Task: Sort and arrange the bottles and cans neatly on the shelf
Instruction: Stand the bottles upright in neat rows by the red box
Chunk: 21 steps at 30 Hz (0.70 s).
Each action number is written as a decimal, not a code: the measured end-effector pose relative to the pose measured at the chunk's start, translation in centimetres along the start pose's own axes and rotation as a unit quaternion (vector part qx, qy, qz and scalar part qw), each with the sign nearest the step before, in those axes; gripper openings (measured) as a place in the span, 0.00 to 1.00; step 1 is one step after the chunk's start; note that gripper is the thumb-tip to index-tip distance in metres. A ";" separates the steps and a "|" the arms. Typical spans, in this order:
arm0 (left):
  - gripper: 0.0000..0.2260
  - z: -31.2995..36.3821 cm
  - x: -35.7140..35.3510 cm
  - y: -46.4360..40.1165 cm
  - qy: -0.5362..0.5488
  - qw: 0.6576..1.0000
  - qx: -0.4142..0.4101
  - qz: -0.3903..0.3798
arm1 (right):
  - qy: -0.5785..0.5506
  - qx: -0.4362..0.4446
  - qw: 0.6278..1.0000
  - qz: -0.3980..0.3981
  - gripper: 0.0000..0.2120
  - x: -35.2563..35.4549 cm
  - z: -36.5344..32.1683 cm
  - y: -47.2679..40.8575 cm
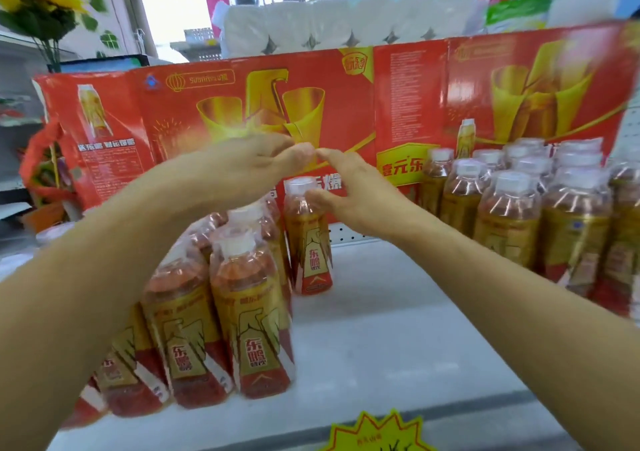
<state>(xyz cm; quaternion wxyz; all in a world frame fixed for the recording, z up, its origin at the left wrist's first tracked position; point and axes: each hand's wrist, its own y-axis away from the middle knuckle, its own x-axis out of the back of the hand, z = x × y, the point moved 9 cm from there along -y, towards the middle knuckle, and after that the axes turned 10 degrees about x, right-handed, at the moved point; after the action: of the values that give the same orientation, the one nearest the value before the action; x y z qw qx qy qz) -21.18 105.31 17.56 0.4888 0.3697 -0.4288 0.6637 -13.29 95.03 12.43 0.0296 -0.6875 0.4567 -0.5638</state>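
Note:
A group of red-and-gold drink bottles [249, 315] with white caps stands at the shelf's left front, under shiny plastic film. One single bottle [310, 242] stands behind them near the back board. A larger block of the same bottles [512, 222] fills the right side. My left hand [249, 170] hovers above the left group with its fingers drawn together; blur hides whether it pinches anything. My right hand [349, 190] is beside it, index fingertip touching the left fingertips and thumb next to the single bottle's cap, fingers apart.
The white shelf [381, 312] is bare between the two bottle groups. A red-and-gold cardboard display board [214, 104] stands along the back. A yellow price tag [377, 430] sticks up at the front edge. Paper rolls [346, 31] and an artificial sunflower [31, 3] sit behind.

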 end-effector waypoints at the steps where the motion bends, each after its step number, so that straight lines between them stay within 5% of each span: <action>1: 0.25 1.6 0.1 1.2 0.038 0.998 -0.030 0.026 | 0.002 0.014 0.999 0.042 0.28 1.4 0.1 1.5; 7: 0.23 9.1 -5.3 5.1 0.181 0.968 -0.145 0.092 | 0.011 0.085 0.971 0.224 0.12 9.1 1.7 11.9; 13: 0.34 14.3 -15.9 1.8 0.202 0.974 -0.106 -0.003 | 0.037 -0.013 0.923 0.384 0.20 15.8 9.0 21.4; 17: 0.47 16.1 -20.2 -1.4 0.288 0.957 -0.038 -0.014 | -0.032 -0.123 0.945 0.301 0.34 15.2 14.5 21.5; 21: 0.39 16.8 -20.8 -2.3 0.315 0.949 -0.020 0.026 | 0.008 -0.156 0.967 0.202 0.43 14.4 16.1 19.9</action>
<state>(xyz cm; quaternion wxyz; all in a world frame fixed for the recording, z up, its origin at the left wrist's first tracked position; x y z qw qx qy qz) -12.63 83.09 5.18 0.5890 0.1207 -0.2756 0.7500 -13.02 66.33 6.28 0.0315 -0.5725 0.6682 -0.4740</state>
